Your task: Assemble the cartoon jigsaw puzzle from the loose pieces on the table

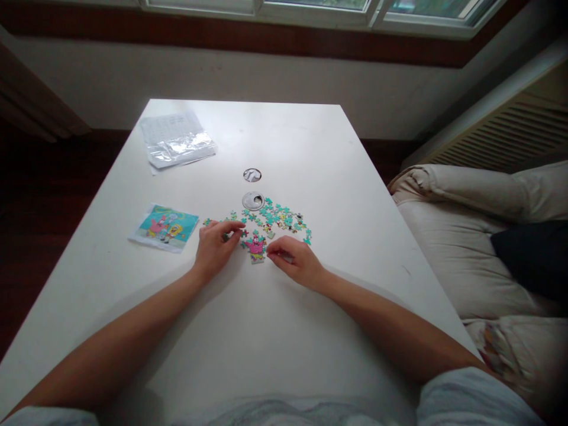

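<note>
Joined puzzle pieces [256, 248], showing a pink starfish figure, lie on the white table between my hands. My left hand [216, 245] is to their left, its thumb and index finger nearly meeting at a small reddish puzzle piece [245, 233]. On the other side my right hand [296, 258] is closed in a pinch beside the joined part's right edge. Whatever its fingertips hold, if anything, is too small to make out. Loose, mostly turquoise puzzle pieces [284, 216] spread just beyond both hands, and some are partly hidden behind the left one.
A cartoon picture sheet [166, 229] in clear wrapping lies left of my left hand. Farther back are papers with a plastic bag [177, 141]. A round grey cap [252, 201] and a round hole [252, 175] are mid-table. A cushioned sofa [439, 254] flanks the right side.
</note>
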Motion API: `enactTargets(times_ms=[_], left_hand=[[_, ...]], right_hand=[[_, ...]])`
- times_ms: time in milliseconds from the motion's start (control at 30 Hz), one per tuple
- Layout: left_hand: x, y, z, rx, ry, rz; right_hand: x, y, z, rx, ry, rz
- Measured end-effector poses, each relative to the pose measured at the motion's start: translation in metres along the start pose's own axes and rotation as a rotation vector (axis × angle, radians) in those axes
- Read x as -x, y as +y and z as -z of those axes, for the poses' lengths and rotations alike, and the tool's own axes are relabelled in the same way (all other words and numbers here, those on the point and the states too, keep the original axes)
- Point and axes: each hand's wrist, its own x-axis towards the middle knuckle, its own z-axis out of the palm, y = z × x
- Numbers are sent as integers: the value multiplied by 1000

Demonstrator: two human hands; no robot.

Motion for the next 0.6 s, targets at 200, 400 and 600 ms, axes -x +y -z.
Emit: enactTargets(times_ms=[200,400,600], left_hand=[[0,-1,0,-90,-38,-67],[1,-1,-2,-137,-89,-115],[0,2,-3,-173,-115,-147]], right_hand=[[-1,1,0,17,3,27],[-2,1,-1,33,4,42],[-3,-1,1,43,-6,74]])
